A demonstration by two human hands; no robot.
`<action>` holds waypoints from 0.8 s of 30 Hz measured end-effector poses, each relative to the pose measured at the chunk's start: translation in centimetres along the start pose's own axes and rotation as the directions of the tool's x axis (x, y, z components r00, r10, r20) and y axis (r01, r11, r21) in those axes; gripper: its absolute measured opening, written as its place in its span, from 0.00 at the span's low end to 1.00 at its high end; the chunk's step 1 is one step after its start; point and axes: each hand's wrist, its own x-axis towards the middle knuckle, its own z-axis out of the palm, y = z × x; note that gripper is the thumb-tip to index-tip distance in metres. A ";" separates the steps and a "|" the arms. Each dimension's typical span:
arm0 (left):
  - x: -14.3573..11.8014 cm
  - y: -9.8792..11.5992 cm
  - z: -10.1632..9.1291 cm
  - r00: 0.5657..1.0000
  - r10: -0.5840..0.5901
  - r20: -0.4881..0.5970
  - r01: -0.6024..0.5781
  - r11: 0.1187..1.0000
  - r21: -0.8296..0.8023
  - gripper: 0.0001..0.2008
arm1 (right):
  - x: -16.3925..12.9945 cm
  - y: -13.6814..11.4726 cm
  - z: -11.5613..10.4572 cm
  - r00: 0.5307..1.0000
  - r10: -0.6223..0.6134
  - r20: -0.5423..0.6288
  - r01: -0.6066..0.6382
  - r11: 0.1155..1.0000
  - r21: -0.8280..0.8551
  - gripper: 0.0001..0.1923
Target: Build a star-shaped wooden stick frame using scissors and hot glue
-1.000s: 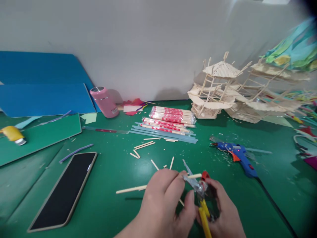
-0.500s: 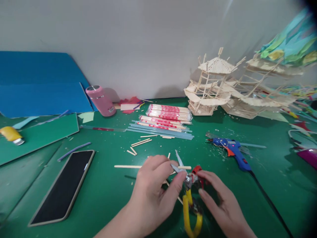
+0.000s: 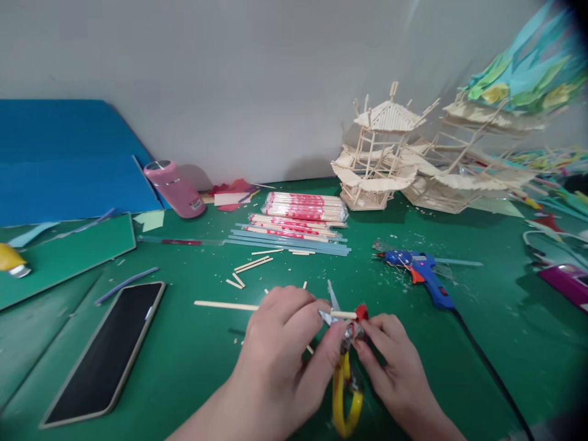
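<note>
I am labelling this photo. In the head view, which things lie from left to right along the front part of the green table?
phone → left hand → yellow-handled cutters → right hand → blue glue gun → purple object

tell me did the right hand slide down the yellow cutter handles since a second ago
No, the other way. The right hand wrapped the yellow handles before; now it sits up at the cutter's head, toward the glue gun, leaving the handles bare.

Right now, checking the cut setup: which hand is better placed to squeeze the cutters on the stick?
Right hand: probably, since it sits at the yellow-handled cutters; left hand holds the wooden stick.
</note>
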 end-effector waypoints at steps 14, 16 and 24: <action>-0.4 0.8 0.0 0.998 0.058 0.001 -0.058 0.998 0.013 0.04 | -0.6 -0.5 -0.5 1.000 0.016 0.012 -0.016 1.000 0.014 0.06; -0.4 0.9 0.0 0.998 0.068 0.003 -0.069 0.997 0.018 0.05 | -0.2 -1.0 -1.0 0.997 -0.013 -0.071 0.012 1.000 -0.019 0.10; -0.3 1.5 0.4 0.997 0.079 0.011 -0.079 0.996 0.031 0.05 | 0.5 -1.2 -0.7 0.979 -0.123 -0.160 0.108 0.989 -0.098 0.06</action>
